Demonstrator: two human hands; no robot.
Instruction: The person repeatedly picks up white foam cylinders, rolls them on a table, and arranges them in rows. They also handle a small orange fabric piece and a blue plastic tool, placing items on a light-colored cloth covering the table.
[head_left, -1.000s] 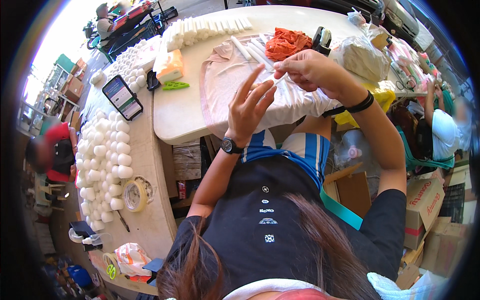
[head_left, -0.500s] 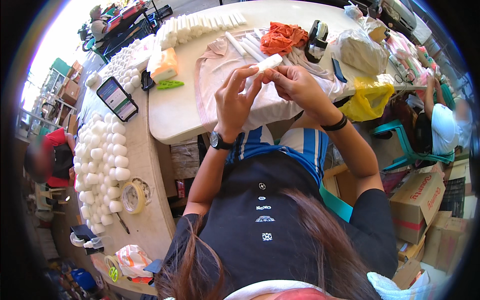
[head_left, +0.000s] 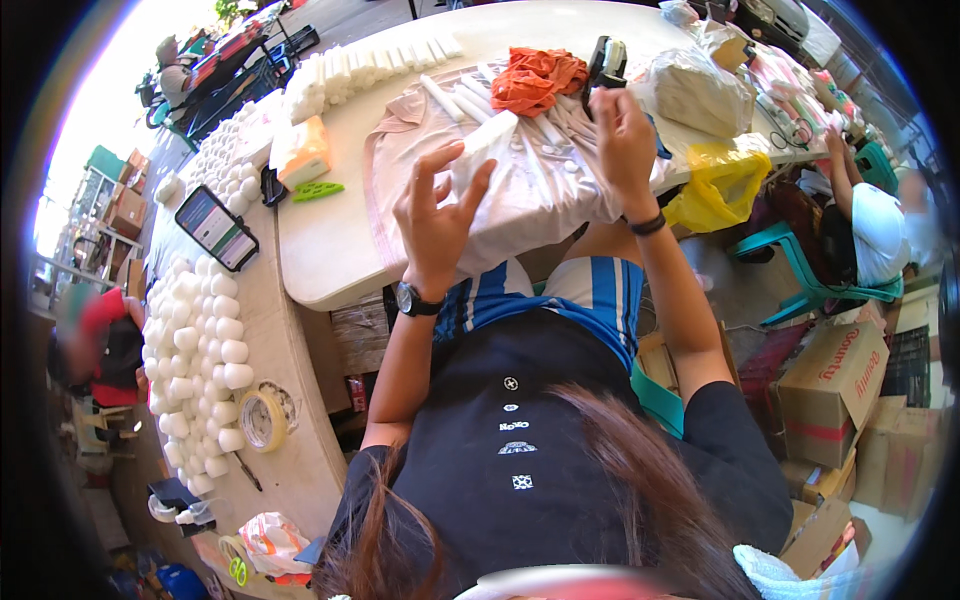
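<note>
My left hand (head_left: 434, 215) is raised over the near edge of the white table, thumb and fingers curled round a white roll (head_left: 490, 138) that tilts up and away. My right hand (head_left: 624, 150) is apart from it, lifted beside the black tape dispenser (head_left: 606, 62); its fingers are bent together, and whatever is between them is too small to make out. Beneath both hands lies a pale pink cloth (head_left: 395, 150) with several white sticks (head_left: 442, 98) on it. A crumpled orange cloth (head_left: 540, 80) sits just left of the dispenser.
Rows of white rounded pieces (head_left: 200, 350), a phone (head_left: 217, 228) on a stand and a tape roll (head_left: 262, 420) occupy the left table. White rolls (head_left: 370, 65) are stacked at the back. A yellow plastic bag (head_left: 725, 185) hangs off the right edge. Other people sit at both sides.
My hands have parted. The right hand has left the white roll and moved up and right to the tape dispenser; the left keeps the roll, slightly lower and to the left.
</note>
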